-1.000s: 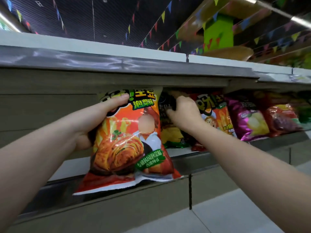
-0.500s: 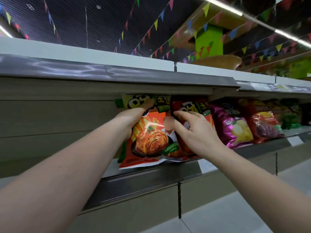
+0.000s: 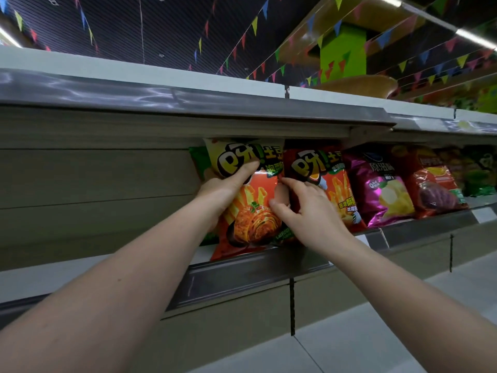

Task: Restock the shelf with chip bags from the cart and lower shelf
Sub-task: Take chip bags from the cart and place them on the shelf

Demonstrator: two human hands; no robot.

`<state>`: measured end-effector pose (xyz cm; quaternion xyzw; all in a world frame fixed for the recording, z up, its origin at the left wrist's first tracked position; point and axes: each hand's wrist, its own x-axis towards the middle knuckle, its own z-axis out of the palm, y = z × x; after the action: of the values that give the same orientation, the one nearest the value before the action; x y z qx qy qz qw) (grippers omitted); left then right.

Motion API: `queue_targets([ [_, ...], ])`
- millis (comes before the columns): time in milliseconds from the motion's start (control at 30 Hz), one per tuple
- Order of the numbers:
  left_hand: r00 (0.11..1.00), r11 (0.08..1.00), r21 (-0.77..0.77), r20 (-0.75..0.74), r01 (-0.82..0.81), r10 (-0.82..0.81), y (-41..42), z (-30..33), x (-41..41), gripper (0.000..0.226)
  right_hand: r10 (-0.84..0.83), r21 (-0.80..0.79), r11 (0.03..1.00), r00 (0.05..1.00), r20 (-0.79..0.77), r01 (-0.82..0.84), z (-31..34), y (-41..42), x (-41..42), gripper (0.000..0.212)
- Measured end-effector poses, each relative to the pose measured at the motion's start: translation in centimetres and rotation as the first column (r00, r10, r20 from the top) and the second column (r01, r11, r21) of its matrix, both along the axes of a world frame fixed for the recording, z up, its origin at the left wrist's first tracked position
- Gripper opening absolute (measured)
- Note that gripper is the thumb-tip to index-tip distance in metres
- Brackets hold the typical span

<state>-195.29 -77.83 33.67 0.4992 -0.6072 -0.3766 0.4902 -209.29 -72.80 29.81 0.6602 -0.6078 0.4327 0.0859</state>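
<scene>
My left hand (image 3: 223,187) grips the orange crinkly chip bag (image 3: 250,211), right hand (image 3: 304,208) pinching its edge; I'd seat it upright, snug beside the red bag (image 3: 322,181).

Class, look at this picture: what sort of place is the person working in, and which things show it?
Most likely a supermarket snack aisle: chip bags lined up on a long metal shelf, price-label strips on its front edge, and coloured bunting strung across the ceiling.
</scene>
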Motion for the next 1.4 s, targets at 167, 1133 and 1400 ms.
queue_targets([
  [167, 0.996, 0.997, -0.036, -0.047, 0.069, -0.071, 1.2, -0.2, 1.3, 0.094, 0.025, -0.075, 0.997, 0.999, 0.034, -0.023, 0.0, 0.3, 0.2, 0.057],
  [1133, 0.618, 0.525, -0.392, -0.159, -0.756, 0.770, 16.6, -5.2, 33.9, 0.019, 0.856, -0.037, 0.513, 0.514, -0.052, -0.858, 0.9, 5.0, 33.4, 0.043],
  [1400, 0.373, 0.295, -0.369, -0.161, -0.881, 0.914, 24.6, -5.9, 47.6, 0.021, 0.953, 0.013, 0.303, 0.303, 0.006, -0.953, 0.8, 9.7, 48.8, 0.044],
])
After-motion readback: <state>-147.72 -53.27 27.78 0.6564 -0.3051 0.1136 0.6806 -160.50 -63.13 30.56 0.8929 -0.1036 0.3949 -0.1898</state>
